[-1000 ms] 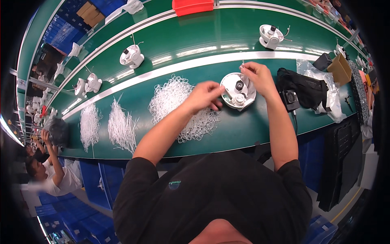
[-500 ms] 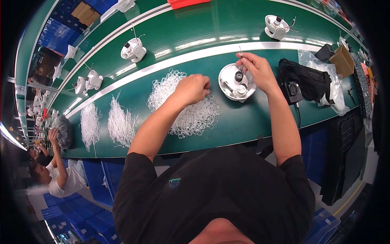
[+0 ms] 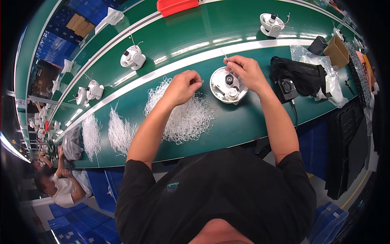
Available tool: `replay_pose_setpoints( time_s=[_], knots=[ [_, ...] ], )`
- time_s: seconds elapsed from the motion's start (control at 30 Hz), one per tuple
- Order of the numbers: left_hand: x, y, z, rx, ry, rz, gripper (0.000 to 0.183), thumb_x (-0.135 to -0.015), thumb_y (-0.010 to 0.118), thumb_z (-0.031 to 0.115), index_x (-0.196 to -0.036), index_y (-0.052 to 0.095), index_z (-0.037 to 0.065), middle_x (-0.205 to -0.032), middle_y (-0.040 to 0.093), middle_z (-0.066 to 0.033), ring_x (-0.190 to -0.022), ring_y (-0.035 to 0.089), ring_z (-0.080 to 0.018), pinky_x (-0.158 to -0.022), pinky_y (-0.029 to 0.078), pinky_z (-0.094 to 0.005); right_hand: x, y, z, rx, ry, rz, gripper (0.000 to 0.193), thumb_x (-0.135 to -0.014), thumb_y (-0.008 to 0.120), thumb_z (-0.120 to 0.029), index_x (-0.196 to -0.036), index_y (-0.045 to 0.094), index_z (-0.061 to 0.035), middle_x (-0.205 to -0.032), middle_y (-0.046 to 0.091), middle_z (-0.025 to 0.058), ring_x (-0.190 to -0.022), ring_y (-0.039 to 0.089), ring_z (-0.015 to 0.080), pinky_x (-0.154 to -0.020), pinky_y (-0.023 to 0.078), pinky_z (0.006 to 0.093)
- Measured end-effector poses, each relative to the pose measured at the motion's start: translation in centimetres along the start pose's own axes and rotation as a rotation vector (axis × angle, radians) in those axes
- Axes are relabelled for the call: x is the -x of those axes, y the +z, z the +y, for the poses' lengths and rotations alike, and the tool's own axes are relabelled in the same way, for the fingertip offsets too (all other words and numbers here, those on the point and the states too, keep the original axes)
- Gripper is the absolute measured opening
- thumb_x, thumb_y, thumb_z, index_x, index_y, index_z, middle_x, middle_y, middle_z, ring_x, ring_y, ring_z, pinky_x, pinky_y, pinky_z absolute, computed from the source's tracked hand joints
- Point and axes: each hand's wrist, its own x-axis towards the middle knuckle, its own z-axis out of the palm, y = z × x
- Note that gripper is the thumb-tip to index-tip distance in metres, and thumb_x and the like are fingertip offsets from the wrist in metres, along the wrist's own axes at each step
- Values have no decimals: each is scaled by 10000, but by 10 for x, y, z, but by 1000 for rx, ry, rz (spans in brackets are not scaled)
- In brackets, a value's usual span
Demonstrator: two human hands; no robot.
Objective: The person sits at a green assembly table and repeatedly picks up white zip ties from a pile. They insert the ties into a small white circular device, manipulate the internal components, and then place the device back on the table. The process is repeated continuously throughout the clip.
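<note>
My right hand [image 3: 247, 74] is closed in a pinch on a thin cable [image 3: 224, 55] above a round white camera housing [image 3: 219, 90]. The housing lies open on the green bench, with a black lens [image 3: 230, 79] in its middle. My left hand [image 3: 183, 87], thumb and forefinger pressed together, hovers over the right part of a wide pile of looped white plastic ties [image 3: 189, 122]. What its fingertips pinch is too small to make out. Left of that pile lie two bundles of straight white ties, a nearer bundle [image 3: 120, 132] and a farther bundle [image 3: 92, 135].
Beyond the bench a green conveyor [image 3: 174, 38] carries several white camera units [image 3: 133, 57] and a red bin [image 3: 177, 6]. At right lie a black bag [image 3: 298, 73], a small black device [image 3: 287, 88], clear plastic [image 3: 335, 91] and a cardboard box [image 3: 336, 52]. Another person [image 3: 67, 187] sits at far left.
My left hand has lifted off the tie pile's edge, moving slightly left. My right hand keeps its pinch on the cable. The whole view has shifted a little, and the other person's arm is lower.
</note>
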Motion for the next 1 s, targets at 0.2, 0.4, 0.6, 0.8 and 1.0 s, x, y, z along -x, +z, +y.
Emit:
replay_pose_setpoints(
  time_s=[0.2, 0.4, 0.6, 0.8, 1.0],
  knots=[
    [-21, 5, -3, 592, -15, 141, 128, -919, 695, 96, -995, 633, 14, -890, 672, -15, -820, 601, -81, -739, 484, -236, -5, 2, -1, 120, -90, -54, 221, -964, 594, -170, -1062, 699, -2, -798, 700, 58, -728, 626, 113, -685, 497, 277],
    [-38, 17, 11, 829, 26, 232, 210, -911, 708, 95, -1080, 613, 15, -930, 680, -49, -851, 607, -111, -754, 489, -249, -7, 5, -10, 225, -83, -124, 219, -962, 578, -194, -1045, 695, -29, -797, 707, 96, -740, 678, 194, -700, 510, 320],
    [-45, 24, 21, 913, 4, 133, 242, -891, 718, 37, -1107, 626, -20, -939, 675, -32, -850, 620, -88, -794, 515, -225, -9, 7, -7, 243, -137, -95, 218, -945, 583, -226, -995, 703, -51, -801, 708, 119, -744, 679, 293, -692, 505, 401],
    [-50, 35, 16, 787, -48, 83, 200, -893, 732, 79, -1064, 677, -7, -929, 704, -40, -815, 632, -83, -741, 516, -233, -6, 4, -6, 105, -119, -83, 198, -945, 596, -185, -999, 691, -20, -812, 712, 132, -740, 690, 250, -677, 513, 361],
    [-47, 41, 22, 546, 0, 207, 143, -908, 718, 104, -993, 723, -11, -931, 718, -43, -805, 643, -100, -703, 512, -247, -2, 2, -9, -50, -88, -51, 179, -947, 612, -131, -1031, 673, 15, -840, 715, 97, -729, 663, 158, -680, 517, 309]
  ],
)
